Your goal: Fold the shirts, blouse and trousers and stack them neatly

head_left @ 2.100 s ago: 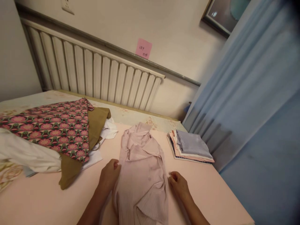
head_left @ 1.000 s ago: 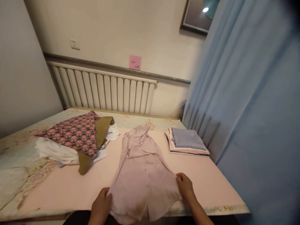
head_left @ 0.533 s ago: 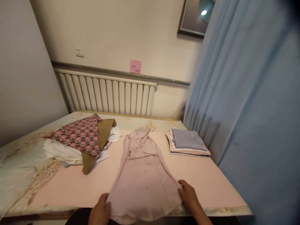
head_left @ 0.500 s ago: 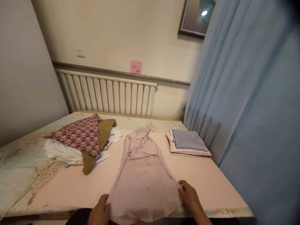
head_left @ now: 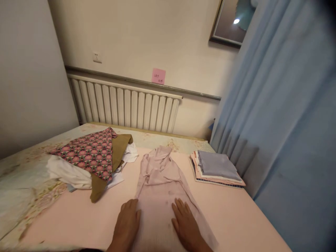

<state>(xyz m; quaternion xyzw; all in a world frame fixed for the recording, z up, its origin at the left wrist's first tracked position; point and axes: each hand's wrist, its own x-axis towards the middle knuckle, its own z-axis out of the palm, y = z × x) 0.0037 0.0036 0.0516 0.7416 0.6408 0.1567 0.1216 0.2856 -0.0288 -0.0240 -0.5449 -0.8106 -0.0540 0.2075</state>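
Observation:
A pale mauve button-up shirt [head_left: 154,215] lies lengthwise in front of me, collar end away and lower part toward me. Its upper part is rumpled, with sleeves drawn in along the sides. My left hand [head_left: 127,221] rests at the shirt's left edge, fingers stretched forward and thumb apart. On the right half of the shirt, beside the button line, my right hand [head_left: 186,222] lies flat with its fingers spread. Neither hand grips the cloth. The near hem is out of view.
At left sits a loose heap of clothes, with a patterned cloth [head_left: 91,150] over an olive garment [head_left: 122,148] and white ones. A folded stack [head_left: 219,163] is at right, by the blue curtain [head_left: 283,115]. A radiator [head_left: 126,103] lines the wall behind the pink mat [head_left: 233,217].
Both hands have let go of the shirt's lower corners and moved forward and inward onto the cloth. The lower part now lies down on the mat. The view has shifted slightly.

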